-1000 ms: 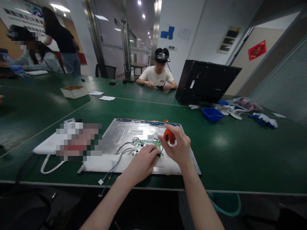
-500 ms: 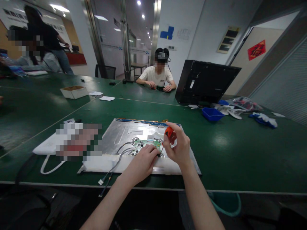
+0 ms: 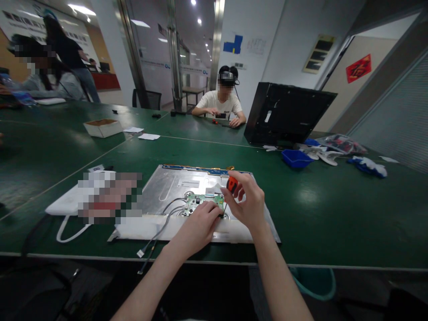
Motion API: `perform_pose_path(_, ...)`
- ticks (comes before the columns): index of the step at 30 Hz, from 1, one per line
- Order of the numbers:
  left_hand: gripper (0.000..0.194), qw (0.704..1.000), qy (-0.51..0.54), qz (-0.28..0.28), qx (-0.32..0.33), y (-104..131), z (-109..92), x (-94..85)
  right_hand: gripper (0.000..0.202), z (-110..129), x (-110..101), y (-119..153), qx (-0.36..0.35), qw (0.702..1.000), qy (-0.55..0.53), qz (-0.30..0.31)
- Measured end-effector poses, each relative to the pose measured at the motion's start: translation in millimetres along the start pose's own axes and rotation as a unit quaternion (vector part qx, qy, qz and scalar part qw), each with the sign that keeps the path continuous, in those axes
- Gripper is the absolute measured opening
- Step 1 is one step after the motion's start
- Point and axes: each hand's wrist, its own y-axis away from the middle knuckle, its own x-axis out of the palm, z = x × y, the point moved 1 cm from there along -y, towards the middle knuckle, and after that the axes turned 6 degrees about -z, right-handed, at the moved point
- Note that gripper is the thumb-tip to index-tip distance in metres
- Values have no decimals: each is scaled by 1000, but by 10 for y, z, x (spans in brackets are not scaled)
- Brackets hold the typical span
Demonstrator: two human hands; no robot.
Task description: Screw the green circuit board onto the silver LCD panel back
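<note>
A silver display panel [image 3: 158,191] lies back side up on the table, with a green circuit board [image 3: 197,200] on its middle. My right hand [image 3: 249,200] grips the orange and black handle of a screwdriver [image 3: 231,184]; its shaft slants down to the board's right end. At that end rests my left hand [image 3: 200,223], fingers bent and drawn together beside the screwdriver's tip. What those fingertips pinch, if anything, is hidden. Grey and black cables [image 3: 163,226] run from the board's left side, their loose plugs hanging over the table's front edge.
On the green table [image 3: 317,223], a white power bank-like box [image 3: 68,198] with a cable sits left. Farther back are an open carton [image 3: 103,129], a black monitor housing [image 3: 287,113], a blue tray [image 3: 296,159] and gloves [image 3: 368,167]. A person [image 3: 220,102] works opposite.
My right hand's fingers have shifted slightly, and the screwdriver's handle has turned and tipped a little left. My left hand stays put. The person opposite has raised one hand off a tool.
</note>
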Motion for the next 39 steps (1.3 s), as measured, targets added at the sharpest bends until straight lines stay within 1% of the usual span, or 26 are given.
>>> perform_pose_path(4,22,1000,0,-1,1,3,5,7,28,16,-19,-1,-5,998,18,-54)
perform_pose_path(6,23,1000,0,-2,0,3,8,9,26,22,-25,1,-6,997,22,-71)
perform_pose_path(11,22,1000,0,-3,1,1,10,7,26,30,-25,-7,0,998,15,-55)
perform_pose_path(16,23,1000,2,-2,3,0,2,-1,33,28,-21,-6,3,999,3,-34)
perform_pose_path(23,24,1000,9,-8,3,6,-1,-6,28,11,-6,13,7,999,-17,-32)
perform_pose_path(27,23,1000,3,-1,0,5,0,-5,26,20,-12,1,-7,999,0,-44)
perform_pose_path(30,22,1000,-1,1,-1,3,2,-3,24,23,-24,-7,-1,998,20,-51)
perform_pose_path(37,21,1000,2,-10,3,10,10,3,32,21,-23,-14,20,1000,-12,-21)
perform_pose_path(39,21,1000,2,-8,1,8,8,0,30,10,-16,-9,19,999,-19,-24)
